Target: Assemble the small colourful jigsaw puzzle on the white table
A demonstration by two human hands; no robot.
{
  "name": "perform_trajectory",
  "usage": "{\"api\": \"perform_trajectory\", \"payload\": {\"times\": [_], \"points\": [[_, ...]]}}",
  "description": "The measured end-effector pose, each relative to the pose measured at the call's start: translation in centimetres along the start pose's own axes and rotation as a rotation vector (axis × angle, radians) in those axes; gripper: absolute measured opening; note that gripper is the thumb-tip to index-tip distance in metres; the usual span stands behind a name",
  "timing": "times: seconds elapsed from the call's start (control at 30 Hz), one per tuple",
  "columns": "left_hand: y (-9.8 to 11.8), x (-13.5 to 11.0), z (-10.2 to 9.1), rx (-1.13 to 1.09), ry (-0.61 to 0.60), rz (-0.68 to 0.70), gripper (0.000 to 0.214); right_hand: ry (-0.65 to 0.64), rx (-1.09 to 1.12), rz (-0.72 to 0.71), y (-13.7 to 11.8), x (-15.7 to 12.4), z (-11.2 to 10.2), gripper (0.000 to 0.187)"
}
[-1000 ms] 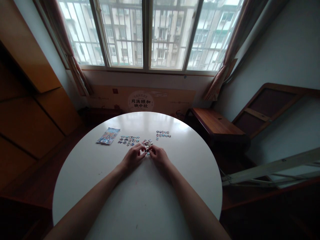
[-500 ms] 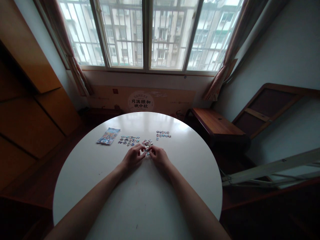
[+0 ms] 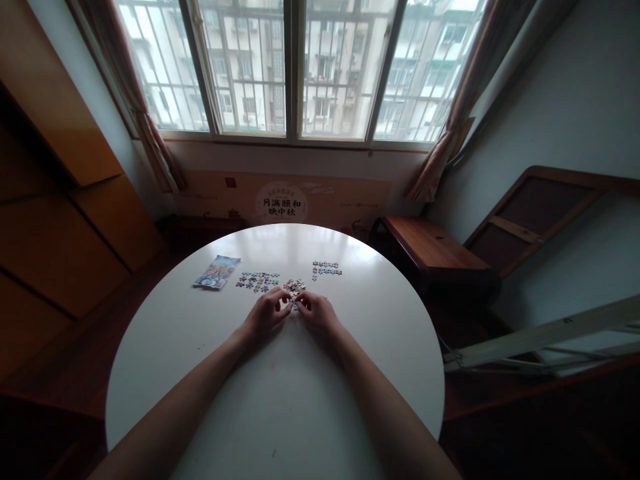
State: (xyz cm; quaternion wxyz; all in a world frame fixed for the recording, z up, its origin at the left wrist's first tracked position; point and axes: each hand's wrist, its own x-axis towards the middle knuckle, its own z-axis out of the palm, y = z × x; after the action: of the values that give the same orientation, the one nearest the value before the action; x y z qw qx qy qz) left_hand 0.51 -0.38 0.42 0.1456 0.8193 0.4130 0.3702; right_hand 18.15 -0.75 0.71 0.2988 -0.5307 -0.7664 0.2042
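My left hand (image 3: 267, 315) and my right hand (image 3: 317, 312) rest together on the round white table (image 3: 280, 400), fingertips meeting in a pinch over a small jigsaw piece (image 3: 295, 305). Both hands have their fingers curled closed on it. Just beyond the fingertips lies a small heap of loose jigsaw pieces (image 3: 295, 287). To its left is a joined patch of pieces (image 3: 256, 281), and to its right another joined patch (image 3: 327, 269). A colourful picture card (image 3: 217, 272) lies further left.
A dark wooden bench (image 3: 430, 247) stands off the table's right edge, with a leaning wooden frame (image 3: 540, 213) behind it. Wooden cabinets (image 3: 60, 200) line the left wall. A barred window (image 3: 300, 67) and a printed cardboard box (image 3: 283, 200) are at the back.
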Motion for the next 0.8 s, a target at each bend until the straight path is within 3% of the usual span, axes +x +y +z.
{"api": "perform_trajectory", "payload": {"times": [0.8], "points": [[0.2, -0.02, -0.02, -0.04, -0.012, -0.025, 0.016, 0.006, -0.004, -0.037, 0.04, 0.01, 0.0, 0.013]]}}
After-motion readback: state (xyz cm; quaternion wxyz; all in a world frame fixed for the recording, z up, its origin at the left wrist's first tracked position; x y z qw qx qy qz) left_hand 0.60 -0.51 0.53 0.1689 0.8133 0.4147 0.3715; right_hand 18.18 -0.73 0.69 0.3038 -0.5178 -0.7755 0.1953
